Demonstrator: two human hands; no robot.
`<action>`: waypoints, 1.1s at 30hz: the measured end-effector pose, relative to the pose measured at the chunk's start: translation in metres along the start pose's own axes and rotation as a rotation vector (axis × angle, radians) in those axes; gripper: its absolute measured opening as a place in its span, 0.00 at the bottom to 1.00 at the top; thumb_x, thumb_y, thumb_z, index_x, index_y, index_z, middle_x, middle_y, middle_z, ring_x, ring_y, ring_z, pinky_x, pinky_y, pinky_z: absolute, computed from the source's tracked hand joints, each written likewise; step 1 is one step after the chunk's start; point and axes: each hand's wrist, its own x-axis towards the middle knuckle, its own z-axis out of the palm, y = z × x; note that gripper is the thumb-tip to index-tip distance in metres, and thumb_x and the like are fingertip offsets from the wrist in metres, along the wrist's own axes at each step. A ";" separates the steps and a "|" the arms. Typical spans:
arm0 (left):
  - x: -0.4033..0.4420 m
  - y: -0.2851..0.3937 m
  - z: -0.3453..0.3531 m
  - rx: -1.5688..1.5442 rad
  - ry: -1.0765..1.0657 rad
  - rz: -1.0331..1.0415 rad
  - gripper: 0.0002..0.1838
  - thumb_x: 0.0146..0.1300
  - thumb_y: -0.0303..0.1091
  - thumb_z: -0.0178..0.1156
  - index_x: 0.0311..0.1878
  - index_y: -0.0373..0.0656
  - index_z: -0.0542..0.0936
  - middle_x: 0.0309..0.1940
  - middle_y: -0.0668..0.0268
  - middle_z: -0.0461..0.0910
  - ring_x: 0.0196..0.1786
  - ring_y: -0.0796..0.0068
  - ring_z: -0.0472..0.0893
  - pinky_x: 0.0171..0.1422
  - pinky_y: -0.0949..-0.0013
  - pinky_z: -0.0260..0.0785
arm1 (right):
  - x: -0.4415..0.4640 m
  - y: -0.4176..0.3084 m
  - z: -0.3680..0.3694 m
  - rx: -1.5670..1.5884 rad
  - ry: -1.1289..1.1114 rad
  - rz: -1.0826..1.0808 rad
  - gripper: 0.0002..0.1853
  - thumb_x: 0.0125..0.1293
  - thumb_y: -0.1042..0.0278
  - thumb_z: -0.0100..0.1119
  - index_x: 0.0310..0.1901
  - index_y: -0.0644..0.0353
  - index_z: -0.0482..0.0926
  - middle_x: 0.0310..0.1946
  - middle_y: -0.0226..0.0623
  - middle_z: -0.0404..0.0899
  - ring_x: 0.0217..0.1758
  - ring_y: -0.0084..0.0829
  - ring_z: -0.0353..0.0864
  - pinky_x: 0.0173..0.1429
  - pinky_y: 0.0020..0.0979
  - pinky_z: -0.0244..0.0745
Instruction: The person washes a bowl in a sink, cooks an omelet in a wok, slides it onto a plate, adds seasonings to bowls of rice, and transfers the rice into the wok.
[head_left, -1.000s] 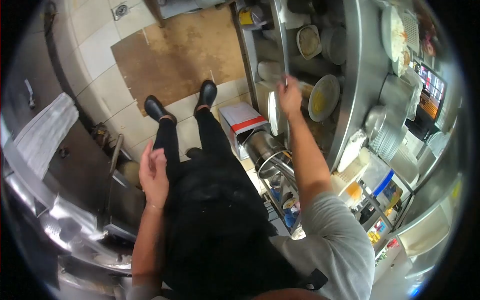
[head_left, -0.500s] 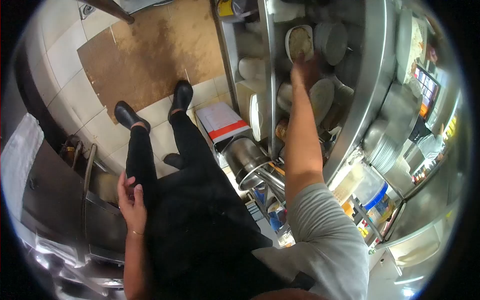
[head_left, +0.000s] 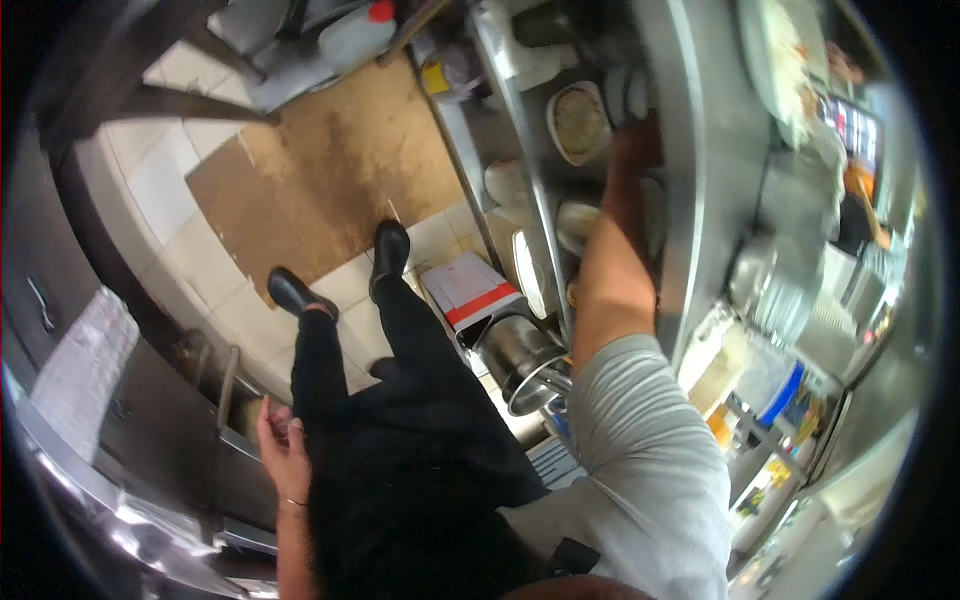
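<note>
My right arm reaches into a shaded metal shelf unit. At its end my right hand point(head_left: 637, 145) is dark and blurred, so its fingers do not show clearly. It is close to a stack of round dishes point(head_left: 627, 92); whether it touches them I cannot tell. Left of the hand sits a white oval dish point(head_left: 580, 122) with a pale, textured content or base. Beside my thigh hangs my left hand point(head_left: 286, 445), fingers loosely bent and apart, holding nothing.
A steel pot point(head_left: 520, 362) and a white box with a red stripe point(head_left: 470, 288) stand beside my legs. Brown cardboard point(head_left: 330, 170) covers part of the tiled floor. A metal counter edge point(head_left: 690, 190) overhangs the shelf. Left is a dark cabinet point(head_left: 150, 400) with a cloth point(head_left: 85, 375).
My right hand has moved off the oval dish, deeper and to the right, toward the stacked dishes. My left hand stays low at my side. The view has shifted.
</note>
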 end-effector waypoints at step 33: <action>-0.132 0.208 -0.104 0.631 0.073 0.622 0.36 0.68 0.30 0.68 0.79 0.43 0.71 0.49 0.52 0.88 0.43 0.57 0.88 0.54 0.57 0.82 | -0.184 0.152 -0.430 0.768 0.242 -0.063 0.33 0.63 0.66 0.70 0.71 0.65 0.77 0.68 0.52 0.78 0.72 0.54 0.74 0.78 0.51 0.67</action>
